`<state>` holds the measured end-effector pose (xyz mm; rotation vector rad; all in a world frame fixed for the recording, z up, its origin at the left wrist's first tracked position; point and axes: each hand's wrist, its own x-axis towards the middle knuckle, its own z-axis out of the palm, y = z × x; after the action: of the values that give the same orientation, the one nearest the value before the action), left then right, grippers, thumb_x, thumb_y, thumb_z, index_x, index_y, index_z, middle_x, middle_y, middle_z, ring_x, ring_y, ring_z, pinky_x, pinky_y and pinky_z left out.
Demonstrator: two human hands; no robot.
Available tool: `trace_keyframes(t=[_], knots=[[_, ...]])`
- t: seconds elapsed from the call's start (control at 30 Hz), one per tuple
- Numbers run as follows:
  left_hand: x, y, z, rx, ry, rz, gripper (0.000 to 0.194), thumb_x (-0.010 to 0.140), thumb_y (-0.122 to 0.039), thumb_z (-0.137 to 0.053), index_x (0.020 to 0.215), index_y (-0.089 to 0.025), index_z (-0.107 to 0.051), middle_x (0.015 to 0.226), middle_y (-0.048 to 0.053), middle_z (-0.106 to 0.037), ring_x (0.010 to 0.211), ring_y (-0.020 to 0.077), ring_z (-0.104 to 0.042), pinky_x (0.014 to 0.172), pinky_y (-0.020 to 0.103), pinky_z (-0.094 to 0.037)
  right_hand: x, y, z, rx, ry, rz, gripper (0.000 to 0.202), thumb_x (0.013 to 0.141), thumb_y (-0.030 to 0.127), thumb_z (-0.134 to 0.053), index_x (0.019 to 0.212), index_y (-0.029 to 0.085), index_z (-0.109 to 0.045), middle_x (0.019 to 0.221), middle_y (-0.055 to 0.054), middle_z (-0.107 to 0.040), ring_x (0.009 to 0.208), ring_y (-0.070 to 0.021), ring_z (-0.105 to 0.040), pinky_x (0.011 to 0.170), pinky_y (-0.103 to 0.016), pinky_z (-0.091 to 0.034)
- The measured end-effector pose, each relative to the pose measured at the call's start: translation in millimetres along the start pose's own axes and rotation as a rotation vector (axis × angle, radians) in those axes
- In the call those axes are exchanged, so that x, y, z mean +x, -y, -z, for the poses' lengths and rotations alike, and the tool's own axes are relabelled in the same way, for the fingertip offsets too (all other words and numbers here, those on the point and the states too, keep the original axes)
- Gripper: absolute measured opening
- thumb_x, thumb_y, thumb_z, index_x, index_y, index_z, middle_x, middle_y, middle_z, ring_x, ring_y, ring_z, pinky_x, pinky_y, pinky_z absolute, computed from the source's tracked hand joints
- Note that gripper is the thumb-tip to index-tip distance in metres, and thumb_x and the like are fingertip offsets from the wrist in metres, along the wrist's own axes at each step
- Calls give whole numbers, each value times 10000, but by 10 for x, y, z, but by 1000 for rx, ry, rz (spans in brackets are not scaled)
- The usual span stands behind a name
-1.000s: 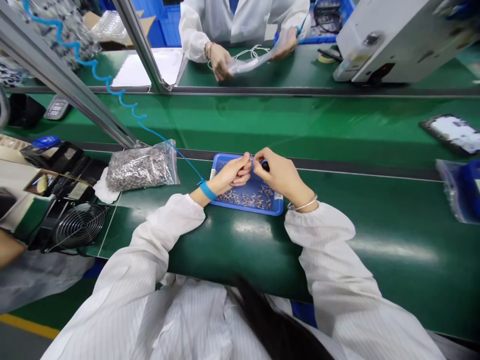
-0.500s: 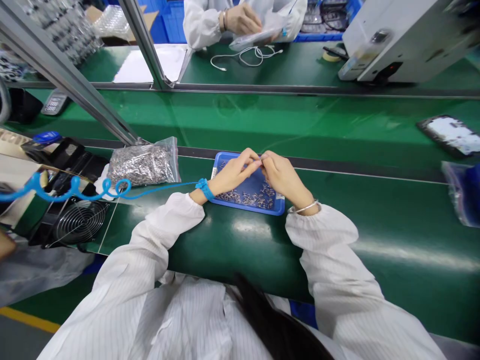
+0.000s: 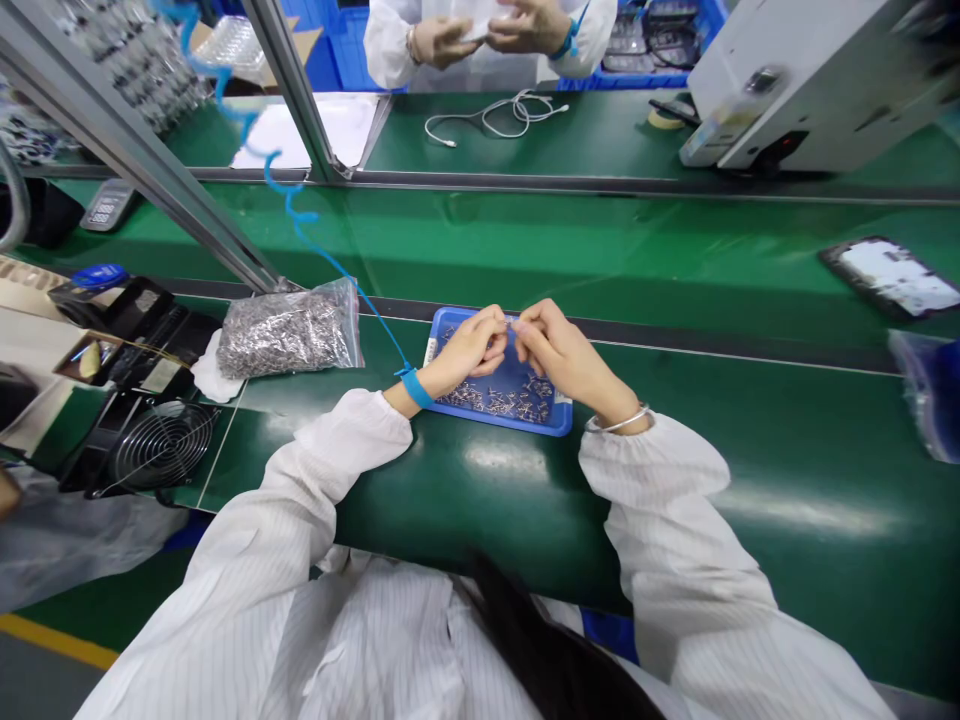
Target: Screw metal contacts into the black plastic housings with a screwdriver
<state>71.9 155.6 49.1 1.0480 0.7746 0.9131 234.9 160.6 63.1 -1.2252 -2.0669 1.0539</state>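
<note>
Blue plastic is being worked over: a shallow tray (image 3: pixel 510 378) is being supported by the green bench (image 3: pixel 487 520), and small metal pieces (image 3: pixel 491 401) are being held in it, thickest toward six o'clock. Clocked from the tray's middle, the left hand (image 3: pixel 476 345) is being held between ten and eleven, the right hand (image 3: pixel 560 357) between two and three, both over the tray. Thumb and forefinger are being pressed together on each hand, and a tiny shiny piece (image 3: pixel 511 321) is being pinched between the two at twelve o'clock; its shape cannot be made out. The left wrist is being circled by a blue band (image 3: pixel 416 389), a coiled blue cord (image 3: pixel 328 258) being trailed toward ten; the right is being ringed by a metal bracelet (image 3: pixel 619 424). Out at nine, a clear bag of silvery bits (image 3: pixel 281 332) is being propped on the bench. Far off at twelve, a white cable (image 3: pixel 523 113) is being overlooked by a co-worker's hands (image 3: pixel 446 42).
</note>
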Motion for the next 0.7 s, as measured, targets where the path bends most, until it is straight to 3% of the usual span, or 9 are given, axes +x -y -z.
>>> trace_keyframes(t=[0.13, 0.27, 0.4, 0.47, 0.7], knots=[[-5, -66, -14, -80, 76, 152, 213, 953, -223, -300, 740, -221, -279, 475, -118, -253, 294, 38, -124, 338, 160, -111, -4, -40, 45, -314, -77, 27, 366, 982, 521, -340, 1015, 190, -491, 793, -47, -650, 674, -166, -594, 618, -251, -331], [-15, -59, 13, 34, 34, 86, 227, 983, -237, -302, 760, -213, -335, 453, -104, -331, 312, 48, -227, 364, 170, -139, -21, -17, 45, -645, -125, 19, 353, 995, 432, -341, 1090, 172, -560, 837, -89, -677, 715, -221, -630, 579, -272, -259], [-30, -53, 100, 489, 5, -120, 250, 1006, -389, -407, 873, -187, -470, 524, -78, -432, 435, 65, -375, 452, 191, -280, -50, 39, 51, -701, -117, 39, 381, 1008, 399, -294, 1151, 165, -557, 878, -102, -689, 690, -216, -631, 558, -271, -250], [-27, -55, 144, 673, -14, -200, 210, 986, -384, -481, 963, -180, -524, 598, -61, -487, 529, 78, -463, 531, 199, -344, -65, 60, 56, -707, -108, 53, 372, 1008, 372, -287, 1165, 163, -552, 945, -110, -695, 704, -211, -635, 555, -269, -251], [5, -16, 202, 824, -35, -286, 208, 953, -295, -567, 1109, -158, -582, 1046, 62, -671, 947, 153, -644, 763, 219, -462, -83, 38, 63, -601, -79, 33, 345, 981, 376, -327, 1202, 159, -480, 1069, -124, -679, 752, -222, -656, 586, -273, -356]])
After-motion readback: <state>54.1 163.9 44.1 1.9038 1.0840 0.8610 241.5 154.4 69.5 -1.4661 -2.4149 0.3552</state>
